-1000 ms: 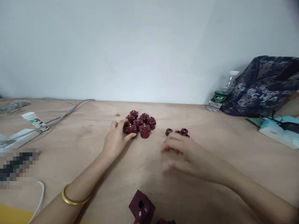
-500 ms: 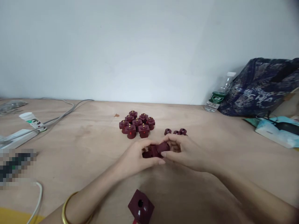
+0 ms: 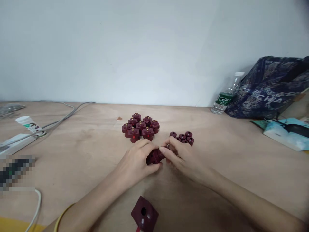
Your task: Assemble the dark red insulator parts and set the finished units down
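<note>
Between my hands, just above the table, is a dark maroon part (image 3: 154,157) with a square section and a narrower round end. My left hand (image 3: 140,158) is closed around its left side, thumb below and fingers above. My right hand (image 3: 180,157) pinches the round end on the right, its fingertips partly hiding it. Close to me lies a maroon square piece (image 3: 145,212) with a round hole in its domed top. Beyond my hands stands a group of maroon square-topped pieces (image 3: 140,126) with small gold tips. Several small round maroon caps (image 3: 182,137) with holes lie behind my right hand.
At the back right, a water bottle (image 3: 222,98) leans by a dark patterned bag (image 3: 263,93). A light blue packet (image 3: 285,133) lies at the right edge. On the left are a white tube (image 3: 30,125), grey cables (image 3: 65,116) and a blurred-out dark object (image 3: 14,172).
My right fingers have closed in and turned on the round end of the part. My left hand has shifted slightly and still grips it. More of the small caps show now.
</note>
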Demonstrator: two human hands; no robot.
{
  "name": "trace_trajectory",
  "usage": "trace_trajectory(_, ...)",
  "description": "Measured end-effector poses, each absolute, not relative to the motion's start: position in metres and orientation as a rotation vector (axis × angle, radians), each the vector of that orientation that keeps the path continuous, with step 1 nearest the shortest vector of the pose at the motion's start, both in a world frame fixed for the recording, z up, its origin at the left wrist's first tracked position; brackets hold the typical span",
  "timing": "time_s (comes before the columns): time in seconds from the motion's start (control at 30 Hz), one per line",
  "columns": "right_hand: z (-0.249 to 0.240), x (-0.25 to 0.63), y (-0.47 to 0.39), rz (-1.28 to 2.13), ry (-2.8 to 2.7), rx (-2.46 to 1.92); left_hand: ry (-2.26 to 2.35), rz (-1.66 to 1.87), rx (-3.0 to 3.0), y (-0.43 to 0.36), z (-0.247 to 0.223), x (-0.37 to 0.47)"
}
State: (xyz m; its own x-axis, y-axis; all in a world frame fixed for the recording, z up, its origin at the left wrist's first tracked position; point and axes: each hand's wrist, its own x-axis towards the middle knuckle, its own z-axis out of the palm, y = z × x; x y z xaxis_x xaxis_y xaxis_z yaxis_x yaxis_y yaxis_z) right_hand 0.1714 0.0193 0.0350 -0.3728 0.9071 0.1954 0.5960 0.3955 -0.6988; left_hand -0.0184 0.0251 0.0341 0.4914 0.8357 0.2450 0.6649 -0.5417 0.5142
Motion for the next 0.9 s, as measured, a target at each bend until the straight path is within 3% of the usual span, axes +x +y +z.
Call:
trace_trajectory(0.23, 0.056, 0.186, 0.017, 0.493, -2.304, -1.111, 1.083, 0.565, 1.874, 0.032, 0.037, -0.032)
trace_trajectory(0.53, 0.019, 0.193, 0.038, -0.073, -2.608, -1.213, 1.441, 1.047, 2.039, 0.069, 0.01, -0.064)
trace_trajectory(0.77, 0.063, 0.169, -0.013, 0.681, -2.489, -0.94, 1.477, 0.881, 2.095, 0.063, 0.015, -0.058)
trace_trajectory(0.9, 0.059, 0.146, -0.035, 0.741, -2.58, -0.864, 1.583, 0.782, 2.044, 0.052, 0.02, -0.045)
